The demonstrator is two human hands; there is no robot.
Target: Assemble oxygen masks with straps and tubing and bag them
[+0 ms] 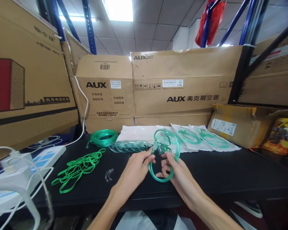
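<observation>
Above the black table, my left hand [141,164] pinches the left side of a green oxygen tube [162,180], wound into a loop, near its pale connector. My right hand [176,171] is closed around the loop's right side, with some fingers curled through it. A clear green oxygen mask [163,138] shows at the top of the loop; I cannot tell how much of it is held. Behind stands a row of clear mask shells [132,147] beside white sheets [134,131]. Bagged green masks with tubing [189,135] lie to the right.
Green elastic straps [80,167] and a coil of green tubing [104,138] lie on the left. Small metal strips [108,175] sit nearer. A white power strip [46,158] with cables is far left. Cardboard boxes [189,81] wall the back; an opened carton [237,123] and bottle [282,132] stand right.
</observation>
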